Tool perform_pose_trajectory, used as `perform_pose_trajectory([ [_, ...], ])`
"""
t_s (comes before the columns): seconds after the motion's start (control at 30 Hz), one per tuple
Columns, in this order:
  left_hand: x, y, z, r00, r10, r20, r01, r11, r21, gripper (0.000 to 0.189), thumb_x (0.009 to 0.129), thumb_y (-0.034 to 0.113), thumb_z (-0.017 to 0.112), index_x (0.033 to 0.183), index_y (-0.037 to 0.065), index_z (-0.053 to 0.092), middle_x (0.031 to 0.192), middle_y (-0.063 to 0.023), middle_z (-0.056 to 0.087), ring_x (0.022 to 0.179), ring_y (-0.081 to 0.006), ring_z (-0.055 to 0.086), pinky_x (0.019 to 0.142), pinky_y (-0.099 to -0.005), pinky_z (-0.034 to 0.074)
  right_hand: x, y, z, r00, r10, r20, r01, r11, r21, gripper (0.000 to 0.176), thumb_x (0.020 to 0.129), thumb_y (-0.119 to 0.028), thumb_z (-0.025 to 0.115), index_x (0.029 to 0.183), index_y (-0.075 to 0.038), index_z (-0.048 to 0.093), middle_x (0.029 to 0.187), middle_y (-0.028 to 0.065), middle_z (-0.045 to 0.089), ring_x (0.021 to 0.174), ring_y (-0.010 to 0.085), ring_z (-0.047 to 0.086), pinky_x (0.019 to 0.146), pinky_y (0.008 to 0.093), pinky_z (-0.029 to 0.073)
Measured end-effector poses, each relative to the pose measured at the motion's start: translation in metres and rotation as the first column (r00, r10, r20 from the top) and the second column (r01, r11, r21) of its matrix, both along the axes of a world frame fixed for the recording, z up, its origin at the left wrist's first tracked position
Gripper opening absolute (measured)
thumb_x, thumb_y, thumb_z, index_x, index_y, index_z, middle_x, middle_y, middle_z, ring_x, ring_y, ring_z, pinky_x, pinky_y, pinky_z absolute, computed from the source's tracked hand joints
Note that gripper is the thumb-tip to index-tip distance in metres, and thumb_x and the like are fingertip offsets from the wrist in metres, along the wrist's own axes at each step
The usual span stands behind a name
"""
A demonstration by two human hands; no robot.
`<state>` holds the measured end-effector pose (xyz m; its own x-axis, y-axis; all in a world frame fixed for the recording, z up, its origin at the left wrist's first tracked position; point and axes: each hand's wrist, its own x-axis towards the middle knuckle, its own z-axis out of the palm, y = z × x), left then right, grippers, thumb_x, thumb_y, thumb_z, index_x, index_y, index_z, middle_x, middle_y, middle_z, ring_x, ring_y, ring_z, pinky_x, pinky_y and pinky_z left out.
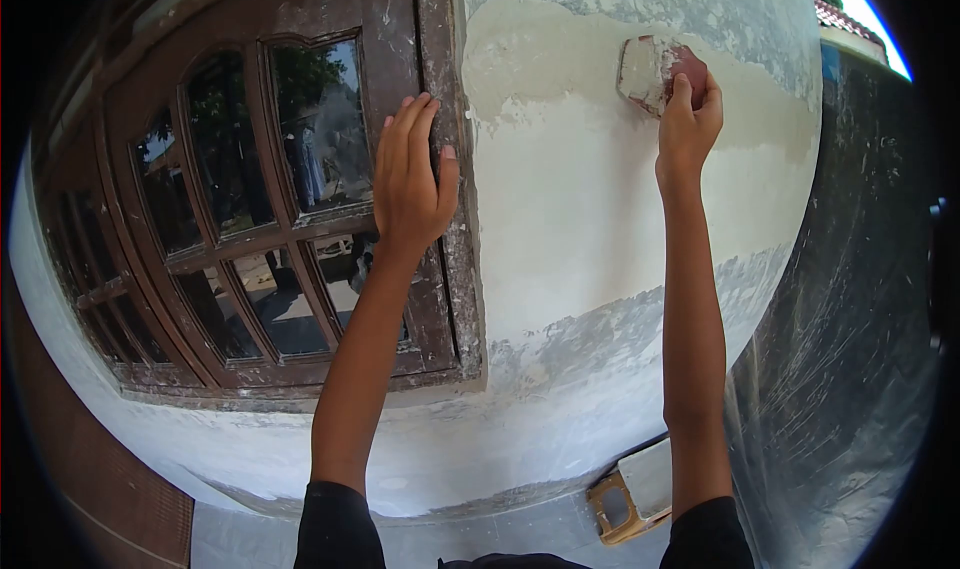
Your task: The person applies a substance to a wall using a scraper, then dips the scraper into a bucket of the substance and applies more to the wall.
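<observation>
My right hand (690,124) pinches a reddish-brown putty scraper (686,66) between thumb and fingers. Its flat blade, caked with whitish putty, lies against the upper part of the wall (560,209). Around it the surface is cream and smooth, with mottled grey patches above and below. My left hand (412,174) rests with fingers stretched out on the brown wooden window frame (445,279), near the edge beside the wall, and holds nothing.
Glass panes (320,129) fill the window on the left. A plastic stool (615,504) stands on the grey tiled floor (480,539) below the wall. Dark plastic sheeting (830,369) hangs at the right. A tiled roof (848,24) shows at the upper right.
</observation>
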<state>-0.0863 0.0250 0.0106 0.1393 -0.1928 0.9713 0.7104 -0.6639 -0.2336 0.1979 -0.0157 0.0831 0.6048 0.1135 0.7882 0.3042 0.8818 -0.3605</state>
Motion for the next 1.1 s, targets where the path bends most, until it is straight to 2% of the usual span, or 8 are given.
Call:
perform_pose_trajectory([
  [0.1,0.003,0.002,-0.001,1.000,-0.001,0.004,0.001,1.000,-0.010,0.046,0.097,0.010,0.052,0.142,-0.003,0.051,0.147,-0.0201,0.053,0.143,-0.0379,0.044,0.121,-0.0547,0.028,-0.010,-0.011,0.000,0.993,0.101,0.063,-0.105,0.993,0.062,0.041,0.103,-0.017,0.055,0.138,0.005,0.051,0.130,0.0153,0.061,0.118,0.0235,0.061,0.102,0.0359,0.049],
  [0.3,0.002,0.001,-0.002,0.999,0.049,0.000,-0.049,0.999,-0.019,0.045,0.100,0.011,0.052,0.143,-0.003,0.050,0.148,-0.0199,0.053,0.143,-0.0382,0.045,0.121,-0.0542,0.029,-0.046,-0.013,0.005,0.898,-0.230,0.374,0.220,0.973,0.070,0.042,0.100,-0.019,0.058,0.135,0.002,0.055,0.119,0.0220,0.063,0.101,0.0300,0.059,0.094,0.0408,0.048],
  [0.43,0.003,0.001,-0.007,0.994,0.111,-0.006,-0.111,0.994,-0.015,0.048,0.097,0.009,0.054,0.143,-0.003,0.050,0.149,-0.0215,0.051,0.143,-0.0398,0.044,0.121,-0.0556,0.030,0.002,-0.001,0.012,1.000,-0.018,-0.012,0.017,0.999,-0.044,0.042,0.099,-0.017,0.056,0.134,0.007,0.053,0.125,0.0176,0.063,0.118,0.0291,0.060,0.099,0.0394,0.049],
  [0.63,0.007,0.000,-0.020,0.997,0.081,0.000,-0.081,0.995,-0.053,0.048,0.101,0.013,0.049,0.146,-0.002,0.047,0.153,-0.0201,0.048,0.145,-0.0381,0.041,0.123,-0.0556,0.023,0.038,-0.001,0.000,0.938,0.138,-0.318,-0.129,0.990,0.049,0.038,0.101,-0.016,0.057,0.132,0.005,0.054,0.124,0.0127,0.063,0.110,0.0205,0.062,0.096,0.0334,0.051],
  [0.7,0.008,-0.002,-0.024,0.996,0.089,-0.002,-0.088,0.994,-0.060,0.048,0.101,0.013,0.048,0.146,-0.003,0.047,0.154,-0.0205,0.047,0.146,-0.0387,0.040,0.123,-0.0557,0.023,0.012,-0.009,-0.005,0.987,0.144,-0.068,-0.136,0.985,0.105,0.039,0.101,-0.016,0.053,0.135,0.006,0.052,0.125,0.0159,0.062,0.113,0.0259,0.061,0.097,0.0366,0.049],
  [0.83,0.011,-0.004,-0.034,0.998,0.065,-0.012,-0.066,0.993,-0.098,0.048,0.101,0.014,0.048,0.146,-0.003,0.045,0.155,-0.0221,0.044,0.145,-0.0408,0.039,0.123,-0.0554,0.023,-0.038,-0.010,-0.014,0.929,-0.173,0.328,0.128,0.980,0.154,0.038,0.099,-0.013,0.059,0.133,0.004,0.056,0.109,0.0170,0.066,0.097,0.0277,0.056,0.092,0.0392,0.046],
  [1.0,0.012,-0.015,-0.046,0.999,0.045,-0.004,-0.045,0.984,-0.173,0.050,0.099,0.012,0.049,0.146,-0.006,0.045,0.156,-0.0246,0.043,0.146,-0.0427,0.038,0.122,-0.0565,0.025,0.021,0.012,-0.008,0.991,-0.081,0.108,0.076,0.996,0.055,0.041,0.098,-0.017,0.059,0.135,0.002,0.055,0.106,0.0183,0.067,0.106,0.0315,0.056,0.095,0.0429,0.047],
  [1.1,0.011,-0.016,-0.053,0.998,0.060,-0.021,-0.063,0.978,-0.200,0.050,0.103,0.015,0.045,0.149,-0.003,0.042,0.159,-0.0218,0.038,0.148,-0.0393,0.036,0.123,-0.0520,0.023,0.078,0.006,-0.012,0.986,0.069,-0.152,-0.080,0.994,-0.069,0.041,0.098,-0.014,0.057,0.134,0.005,0.054,0.134,0.0194,0.058,0.120,0.0289,0.060,0.101,0.0394,0.049],
])
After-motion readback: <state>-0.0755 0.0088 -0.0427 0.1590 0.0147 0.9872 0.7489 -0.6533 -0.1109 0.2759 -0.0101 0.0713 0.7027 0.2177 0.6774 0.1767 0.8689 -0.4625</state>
